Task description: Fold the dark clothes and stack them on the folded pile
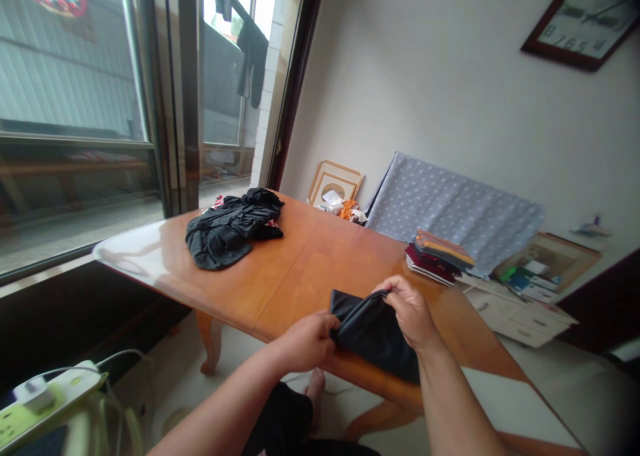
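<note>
A dark garment (370, 333), partly folded, lies at the near edge of the wooden table (305, 263). My left hand (313, 339) pinches its left edge, close to the table's rim. With bent fingers my right hand (407, 306) grips the garment's upper edge and holds that fold a little off the tabletop. What kind of garment it is cannot be told. Farther left, a crumpled heap of dark clothes (225, 229) with bits of red and white rests on the table. On the right, a neat stack of folded clothes (437, 256) shows striped, orange and maroon layers.
A white sheet (520, 403) lies on the table's right end. Behind stand a cloth-draped object (450, 196), picture frames (335, 183) and a white drawer cabinet (515, 309). A power strip (50, 396) with cables is at lower left, beside the window (75, 63).
</note>
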The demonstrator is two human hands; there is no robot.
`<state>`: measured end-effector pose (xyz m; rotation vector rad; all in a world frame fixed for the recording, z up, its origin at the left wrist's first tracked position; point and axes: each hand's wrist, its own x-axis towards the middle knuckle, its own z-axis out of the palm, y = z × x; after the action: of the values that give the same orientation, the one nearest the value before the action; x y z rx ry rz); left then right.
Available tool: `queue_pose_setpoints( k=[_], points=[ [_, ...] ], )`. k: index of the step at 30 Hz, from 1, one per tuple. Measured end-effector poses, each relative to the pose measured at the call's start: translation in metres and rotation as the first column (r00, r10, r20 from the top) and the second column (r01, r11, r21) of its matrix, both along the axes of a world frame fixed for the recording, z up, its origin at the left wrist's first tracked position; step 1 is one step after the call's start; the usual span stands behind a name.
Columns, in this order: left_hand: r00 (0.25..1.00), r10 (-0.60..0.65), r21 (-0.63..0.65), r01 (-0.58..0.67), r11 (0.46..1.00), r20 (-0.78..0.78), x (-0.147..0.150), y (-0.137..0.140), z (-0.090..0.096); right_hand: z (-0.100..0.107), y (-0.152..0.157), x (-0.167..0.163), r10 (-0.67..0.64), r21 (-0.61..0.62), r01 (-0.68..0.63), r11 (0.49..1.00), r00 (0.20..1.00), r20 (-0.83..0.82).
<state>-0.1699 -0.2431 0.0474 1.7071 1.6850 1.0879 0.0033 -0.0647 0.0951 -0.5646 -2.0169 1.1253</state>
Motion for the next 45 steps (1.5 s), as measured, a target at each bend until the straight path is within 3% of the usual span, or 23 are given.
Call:
queue_pose_setpoints(
  k=[5, 10, 14, 20, 28, 37, 45],
  points=[
    [0.963, 0.168, 0.000, -0.172, 0.985, -0.212, 0.017, -0.009, -0.004, -0.010, 0.006, -0.014, -0.014, 0.021, 0.012, 1.000, 0.997, 0.080],
    [0.916, 0.257, 0.025, -0.263, 0.965, -0.308, 0.027, -0.013, -0.004, -0.021, 0.018, -0.036, 0.001, 0.064, -0.008, 0.998, 0.993, 0.121],
    [0.907, 0.289, 0.039, -0.291, 0.956, -0.306, 0.027, -0.015, -0.002, -0.030, 0.028, -0.050, -0.016, 0.106, -0.005, 0.994, 0.980, 0.200],
    [0.928, 0.233, 0.069, -0.222, 0.973, -0.290, 0.021, -0.012, -0.004, -0.041, 0.034, -0.052, -0.062, 0.112, 0.040, 0.993, 0.977, 0.203],
    [0.902, 0.324, 0.071, -0.318, 0.946, -0.285, 0.024, -0.007, -0.008, -0.043, 0.040, -0.054, -0.124, 0.193, 0.073, 0.979, 0.955, 0.268],
    [0.865, 0.379, 0.100, -0.367, 0.925, -0.329, 0.024, -0.001, -0.008, -0.043, 0.031, -0.060, 0.036, 0.154, -0.094, 0.984, 0.940, 0.340],
    [0.844, 0.408, 0.038, -0.422, 0.906, -0.349, 0.024, 0.007, -0.005, -0.048, 0.040, -0.067, -0.013, 0.217, -0.106, 0.970, 0.875, 0.484]
  ],
)
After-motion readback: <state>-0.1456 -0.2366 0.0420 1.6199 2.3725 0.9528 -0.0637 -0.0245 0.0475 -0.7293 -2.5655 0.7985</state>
